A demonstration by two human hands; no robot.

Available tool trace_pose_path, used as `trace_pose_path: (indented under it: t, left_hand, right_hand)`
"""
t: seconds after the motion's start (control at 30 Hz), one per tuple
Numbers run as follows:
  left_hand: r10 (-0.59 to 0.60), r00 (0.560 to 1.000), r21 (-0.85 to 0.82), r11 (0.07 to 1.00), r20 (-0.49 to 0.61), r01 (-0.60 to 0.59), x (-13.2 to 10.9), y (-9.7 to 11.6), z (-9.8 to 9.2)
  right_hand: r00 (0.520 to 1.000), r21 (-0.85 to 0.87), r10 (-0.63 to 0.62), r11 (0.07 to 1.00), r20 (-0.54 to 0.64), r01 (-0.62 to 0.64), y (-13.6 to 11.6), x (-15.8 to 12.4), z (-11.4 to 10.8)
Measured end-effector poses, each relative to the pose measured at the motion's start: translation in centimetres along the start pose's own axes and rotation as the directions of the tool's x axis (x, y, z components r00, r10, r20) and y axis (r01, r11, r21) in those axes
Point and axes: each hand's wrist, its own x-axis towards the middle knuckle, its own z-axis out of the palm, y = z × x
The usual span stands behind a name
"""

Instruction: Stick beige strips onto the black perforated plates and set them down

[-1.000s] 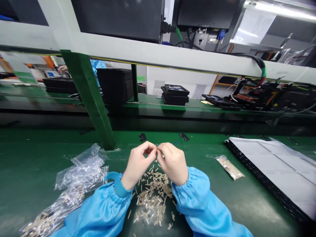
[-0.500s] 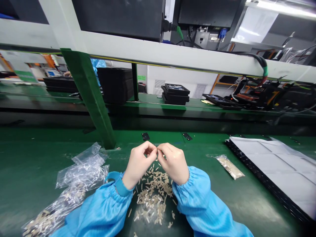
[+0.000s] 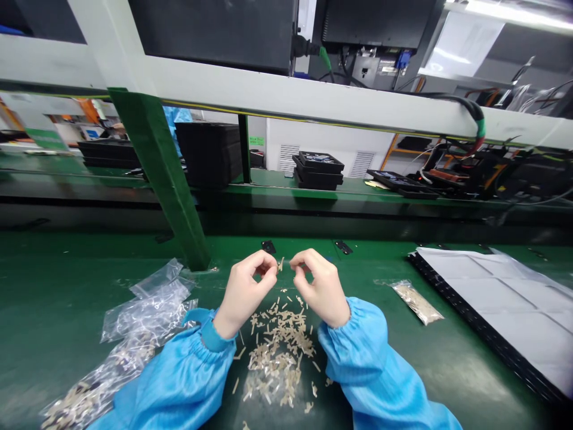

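Note:
My left hand (image 3: pixel 248 288) pinches a small tan strip-like piece (image 3: pixel 280 264) between thumb and forefinger, its end sticking up past the fingertips. Facing it across a narrow gap, my right hand (image 3: pixel 321 286) is curled with thumb and forefinger drawn close together. Whatever may lie between those right fingertips is too small to make out. Below both hands, a loose heap of similar tan pieces (image 3: pixel 286 334) is spread over the green tabletop (image 3: pixel 376 346). Some of the heap's near part looks shiny, like clear film.
Clear plastic bags (image 3: pixel 147 313), the nearest holding tan pieces, lie at left. A small filled packet (image 3: pixel 417 301) and a black tray with white sheeting (image 3: pixel 496 286) are at right. Small black parts (image 3: pixel 344 247) sit beyond my hands. A green post (image 3: pixel 163 179) rises left.
My hands, fingertips together before, have drawn apart sideways. The tan piece now shows at my left fingertips.

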Motion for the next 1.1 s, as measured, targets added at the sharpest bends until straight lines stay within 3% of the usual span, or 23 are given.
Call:
trace_pose_path:
  t: [0.27, 0.47, 0.57, 0.87, 1.1]
  left_hand:
    - [0.1, 0.995, 0.075, 0.992, 0.017, -0.101, -0.4, 0.8, 0.0]
    - [0.062, 0.998, 0.003, 0.998, 0.023, -0.062, -0.2, 0.3, -0.6]
    - [0.052, 0.998, -0.025, 0.998, 0.031, -0.051, -0.2, 0.1, -1.0]
    - [0.161, 0.983, 0.024, 0.986, 0.091, -0.163, -0.1, 0.8, -1.0]
    - [0.162, 0.979, 0.051, 0.984, 0.125, -0.17, -0.1, 0.7, -1.0]
  right_hand:
    - [0.998, 0.153, -0.029, 0.988, 0.049, 0.021, -0.9, 0.0, 0.1]
    - [1.0, 0.142, 0.018, 0.99, -0.004, -0.018, 0.1, 0.4, -0.2]
    - [0.999, 0.149, -0.02, 0.989, 0.027, 0.016, 0.1, 0.3, -0.2]
    - [0.998, 0.299, 0.016, 0.954, 0.052, -0.031, -1.2, 0.3, -0.4]
    - [0.998, 0.315, 0.004, 0.949, 0.063, -0.024, -1.2, 0.5, -0.5]
